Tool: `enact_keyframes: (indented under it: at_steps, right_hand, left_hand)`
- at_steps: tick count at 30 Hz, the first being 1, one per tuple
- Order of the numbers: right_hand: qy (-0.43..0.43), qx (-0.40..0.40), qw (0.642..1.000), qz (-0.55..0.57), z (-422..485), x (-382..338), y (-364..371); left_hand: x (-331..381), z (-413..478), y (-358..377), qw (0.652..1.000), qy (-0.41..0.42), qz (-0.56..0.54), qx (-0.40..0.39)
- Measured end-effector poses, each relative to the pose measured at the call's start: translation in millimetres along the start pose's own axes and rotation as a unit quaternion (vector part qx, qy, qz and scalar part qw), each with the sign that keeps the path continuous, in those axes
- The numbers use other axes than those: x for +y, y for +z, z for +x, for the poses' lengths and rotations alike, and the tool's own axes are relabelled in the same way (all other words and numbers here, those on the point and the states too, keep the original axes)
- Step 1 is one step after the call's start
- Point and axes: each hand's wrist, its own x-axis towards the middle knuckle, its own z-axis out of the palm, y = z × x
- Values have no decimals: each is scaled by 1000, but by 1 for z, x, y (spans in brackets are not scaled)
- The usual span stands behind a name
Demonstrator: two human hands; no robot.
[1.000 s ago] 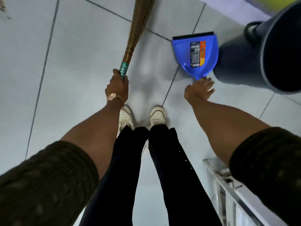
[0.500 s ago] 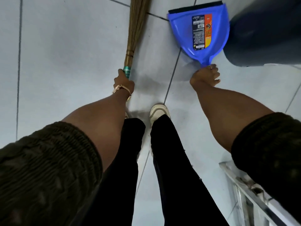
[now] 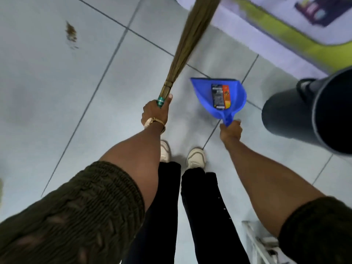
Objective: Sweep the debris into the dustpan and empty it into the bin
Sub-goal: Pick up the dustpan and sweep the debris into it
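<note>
- The long brown straw broom is cut off at the top edge.
- The dark round plastic bin is cut off on the right.
- The blue plastic dustpan's handle is partly hidden by the right hand.

Even, fairly bright indoor light falls on the pale floor, with only faint soft shadows near the shoes, perhaps from overhead lamps. Motion blur smears everything beyond the gripped broom, and the wide lens bends the edges.
</note>
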Motion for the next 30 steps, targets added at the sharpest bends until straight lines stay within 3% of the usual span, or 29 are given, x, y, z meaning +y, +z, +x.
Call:
enact_keyframes:
  at_steps: [6, 12, 16, 23, 27, 30]
  right_hand:
    - [-75, -33, 996, 21, -109, -70, -28]
    - [-160, -88, 979, -89, -175, -161, -40]
    - [-213, -53, 946, -240, -191, -209, -28]
    - [-255, -45, 910, -323, -205, -287, 47]
    - [-277, -88, 898, -330, -189, -323, 114]
    - [-305, -102, 888, -328, -166, -343, 165]
  left_hand:
    - [32, -24, -120, 993, 116, -32, 8]
    - [12, -18, -226, 994, 27, -94, 49]
    - [-23, 0, -274, 991, -15, -111, 77]
    - [-78, 78, -346, 981, -62, -114, 146]
    - [-117, 153, -347, 977, -95, -124, 145]
    - [-141, 207, -328, 984, -64, -92, 140]
